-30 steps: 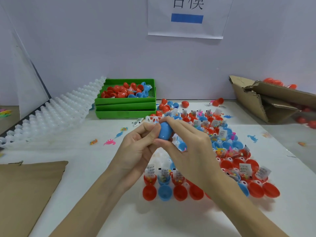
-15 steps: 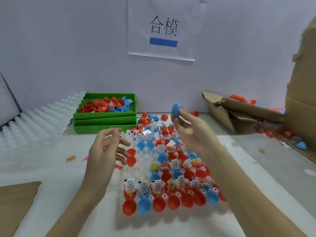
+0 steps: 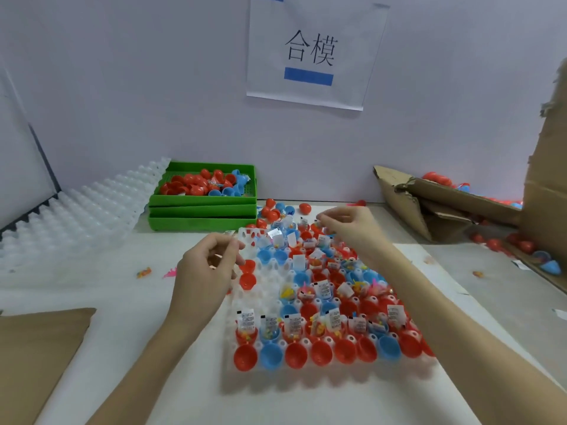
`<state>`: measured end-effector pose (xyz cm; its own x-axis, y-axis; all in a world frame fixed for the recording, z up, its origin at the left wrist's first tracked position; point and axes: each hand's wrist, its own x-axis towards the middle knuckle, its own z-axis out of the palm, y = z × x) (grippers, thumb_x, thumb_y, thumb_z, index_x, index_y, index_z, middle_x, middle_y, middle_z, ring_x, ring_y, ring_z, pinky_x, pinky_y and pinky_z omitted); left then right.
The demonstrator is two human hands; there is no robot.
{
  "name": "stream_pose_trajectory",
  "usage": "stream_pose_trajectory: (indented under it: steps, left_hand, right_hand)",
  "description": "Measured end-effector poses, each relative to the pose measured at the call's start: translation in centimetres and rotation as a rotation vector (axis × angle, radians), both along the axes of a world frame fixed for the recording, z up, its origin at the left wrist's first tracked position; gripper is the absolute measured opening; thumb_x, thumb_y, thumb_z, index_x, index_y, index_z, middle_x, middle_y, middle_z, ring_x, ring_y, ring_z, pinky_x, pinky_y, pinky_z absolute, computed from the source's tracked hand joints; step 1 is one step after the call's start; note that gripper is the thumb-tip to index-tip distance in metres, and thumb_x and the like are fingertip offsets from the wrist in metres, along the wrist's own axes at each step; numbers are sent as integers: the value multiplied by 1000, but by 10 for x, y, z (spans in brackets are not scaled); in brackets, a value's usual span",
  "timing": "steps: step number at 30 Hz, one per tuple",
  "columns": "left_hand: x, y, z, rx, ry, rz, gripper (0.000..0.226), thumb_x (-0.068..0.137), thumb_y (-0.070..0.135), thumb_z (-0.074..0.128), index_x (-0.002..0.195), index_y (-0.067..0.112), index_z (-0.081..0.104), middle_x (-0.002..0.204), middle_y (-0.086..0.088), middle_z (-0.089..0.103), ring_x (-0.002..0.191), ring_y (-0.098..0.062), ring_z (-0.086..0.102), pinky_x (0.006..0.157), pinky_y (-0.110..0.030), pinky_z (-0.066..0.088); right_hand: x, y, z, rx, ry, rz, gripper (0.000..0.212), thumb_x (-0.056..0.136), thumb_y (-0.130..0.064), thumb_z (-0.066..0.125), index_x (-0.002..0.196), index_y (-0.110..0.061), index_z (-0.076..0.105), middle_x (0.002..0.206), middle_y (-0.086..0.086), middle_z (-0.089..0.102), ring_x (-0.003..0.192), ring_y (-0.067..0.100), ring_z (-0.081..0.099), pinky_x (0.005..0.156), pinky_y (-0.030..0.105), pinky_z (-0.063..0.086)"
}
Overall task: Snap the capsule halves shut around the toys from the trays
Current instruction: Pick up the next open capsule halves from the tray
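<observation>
A white cell tray [image 3: 270, 289] lies in front of me, filled with open red capsule halves [image 3: 245, 357] and blue capsule halves [image 3: 271, 357]. Many halves hold small toys with paper labels [image 3: 245, 319]. My left hand [image 3: 208, 268] hovers over the tray's left edge with loosely curled fingers and holds nothing. My right hand [image 3: 346, 225] hangs above the tray's far end, fingers relaxed, nothing in it. Several cells near the left hand are bare.
Stacked green trays [image 3: 202, 210] with loose capsules stand at the back. Empty white trays [image 3: 76, 216] lie on the left. A torn cardboard box [image 3: 445, 204] with capsules around it stands at the right, brown cardboard [image 3: 36, 348] at the lower left, small loose toys [image 3: 144, 273] on the table.
Both hands pressed a blue capsule together, then the right hand lifted it away. Now the capsule is gone from the right hand, which has dropped over the tray's far end.
</observation>
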<state>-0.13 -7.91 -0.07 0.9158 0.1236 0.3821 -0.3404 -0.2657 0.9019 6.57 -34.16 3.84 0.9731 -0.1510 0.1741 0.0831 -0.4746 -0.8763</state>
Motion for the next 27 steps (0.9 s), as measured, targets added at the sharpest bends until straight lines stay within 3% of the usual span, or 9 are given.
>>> stream_pose_trajectory:
  steps: [4, 7, 11, 15, 18, 22, 25, 27]
  left_hand:
    - [-3, -3, -2, 256, -87, 9, 16, 99, 14, 69, 89, 26, 68, 79, 14, 69, 79, -1, 64, 64, -10, 48]
    - [-5, -5, -2, 293, -102, -2, 19, 99, 15, 68, 87, 29, 66, 79, 15, 67, 80, -1, 62, 65, -11, 48]
    - [-5, -4, 1, 256, -133, 37, 14, 101, 15, 65, 91, 22, 71, 77, 15, 69, 80, -3, 64, 62, -13, 50]
    - [-6, -4, 2, 259, -124, 36, 12, 102, 16, 63, 94, 20, 72, 79, 12, 70, 83, -3, 64, 62, -13, 50]
    - [-7, -5, 3, 274, -114, 23, 14, 102, 16, 63, 91, 22, 70, 80, 13, 70, 85, 0, 63, 63, -10, 49]
    - [-7, -5, 2, 285, -106, 18, 15, 102, 16, 64, 90, 24, 69, 81, 12, 70, 87, 2, 62, 65, -7, 47]
    - [-6, -6, 1, 299, -114, 16, 14, 101, 17, 65, 90, 22, 70, 82, 11, 70, 88, 0, 62, 66, -8, 47]
    - [-7, -6, 1, 317, -112, 11, 13, 101, 17, 65, 90, 22, 70, 82, 10, 69, 87, -2, 61, 66, -9, 47]
  right_hand:
    - [-16, 22, -7, -415, -94, 164, 10, 96, -21, 72, 104, -19, 77, 91, -8, 71, 82, 8, 66, 68, 13, 54]
    - [-27, 30, -5, -645, -19, 318, 9, 95, -19, 73, 102, -22, 78, 89, -13, 69, 77, 1, 62, 59, 5, 44]
    - [-37, 31, 0, -823, 99, 427, 14, 94, -13, 73, 102, -20, 81, 97, -8, 72, 81, 3, 62, 69, 11, 46]
    - [-40, 31, 6, -961, 123, 459, 27, 95, -1, 68, 107, -22, 81, 110, -7, 68, 93, 8, 59, 68, 8, 38]
    - [-41, 31, 7, -1024, 95, 476, 24, 95, -5, 70, 106, -24, 80, 103, -15, 54, 96, 6, 50, 74, 11, 35]
    - [-41, 32, 13, -1039, 79, 508, 17, 94, -15, 74, 103, -27, 81, 96, -19, 46, 87, 5, 49, 65, 9, 33]
    - [-41, 29, 20, -1018, 45, 526, 14, 93, -17, 75, 100, -27, 82, 90, -22, 51, 77, -1, 52, 57, 8, 39]
    - [-42, 27, 25, -942, -10, 512, 11, 92, -16, 76, 98, -24, 82, 83, -25, 55, 72, -3, 57, 61, 3, 43]
